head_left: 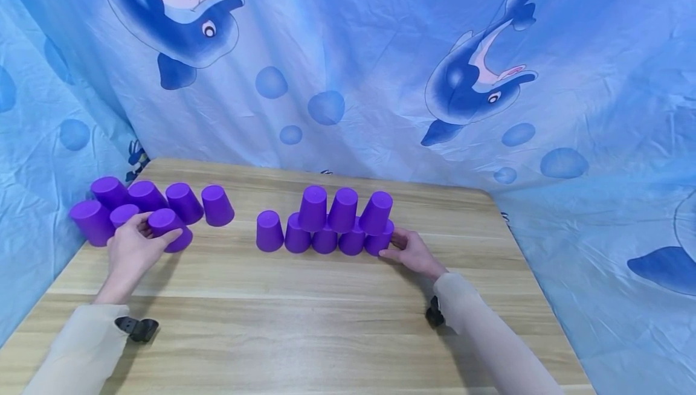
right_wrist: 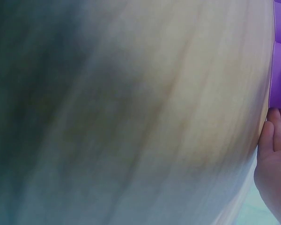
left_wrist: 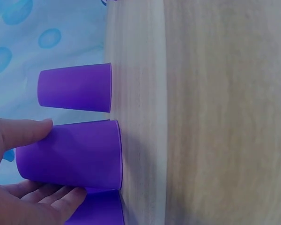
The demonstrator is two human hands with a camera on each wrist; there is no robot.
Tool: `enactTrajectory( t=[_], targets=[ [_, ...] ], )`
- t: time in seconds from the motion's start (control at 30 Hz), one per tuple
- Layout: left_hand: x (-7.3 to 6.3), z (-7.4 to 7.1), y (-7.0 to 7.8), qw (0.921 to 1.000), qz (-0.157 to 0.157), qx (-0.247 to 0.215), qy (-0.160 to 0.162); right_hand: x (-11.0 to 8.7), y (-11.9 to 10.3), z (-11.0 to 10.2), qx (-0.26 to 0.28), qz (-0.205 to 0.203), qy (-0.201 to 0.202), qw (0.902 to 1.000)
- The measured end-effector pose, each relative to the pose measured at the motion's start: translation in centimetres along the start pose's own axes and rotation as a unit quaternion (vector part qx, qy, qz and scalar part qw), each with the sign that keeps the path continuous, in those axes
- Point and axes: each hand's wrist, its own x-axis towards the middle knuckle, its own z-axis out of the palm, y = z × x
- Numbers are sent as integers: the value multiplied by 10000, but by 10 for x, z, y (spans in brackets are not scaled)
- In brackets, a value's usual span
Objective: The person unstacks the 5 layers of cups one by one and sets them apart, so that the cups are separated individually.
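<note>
wooden table (head_left: 326,334), purple cup (left_wrist: 77,152) mouth down, axis upright, left fingers (left_wrist: 68,202) gripping it, right fingers (right_wrist: 267,138) straight against end cup (head_left: 378,242)

In the head view, light is bright and even; my left forearm (head_left: 76,350) casts a soft shadow at its 3 o'clock. In the right wrist view, the tabletop (right_wrist: 178,93) blurs, darkening toward 10 o'clock; my right hand (right_wrist: 275,161) appears sharper.

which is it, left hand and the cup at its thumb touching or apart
Touching: the left wrist view shows the left hand gripping the purple cup, thumb and fingers on opposite sides.
</note>
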Motion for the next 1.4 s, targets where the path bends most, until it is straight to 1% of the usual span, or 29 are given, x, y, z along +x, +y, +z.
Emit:
enactTrajectory(
  t=[0.1, 0.17, 0.3, 0.4, 0.73, 1.03, 1.13, 1.23, 1.33, 1.4],
  targets=[
    [1, 1, -1, 10000, -14, 15, -35, -1, -3, 0, 21, 11, -27, 10000],
    [1, 1, -2, 10000, -21, 38, -54, -3, -10, 0, 61, 18, -55, 10000],
    [1, 2, 0, 10000, 54, 79, 20, -7, -25, -1, 88, -19, -160, 9998],
    [1, 2, 2, 9999, 104, 84, 66, -9, -30, -1, 77, -11, -196, 9998],
    [3, 2, 5, 9999, -17, 61, -89, -10, -30, -1, 119, 86, -180, 9997],
    [3, 3, 7, 9999, 106, 42, 38, -10, -33, -2, 143, 128, -236, 9995],
    [2, 2, 9, 9996, 241, -8, 147, -9, -33, -2, 146, 145, -248, 9995],
    [3, -1, 13, 9978, 493, -140, 418, -9, -33, -2, 165, 147, -244, 9995],
    [4, -4, 22, 9953, 652, -276, 662, -9, -33, -2, 193, 141, -248, 9994],
    [4, -5, 31, 9944, 640, -380, 749, -9, -32, -2, 206, 128, -244, 9994]
  ],
)
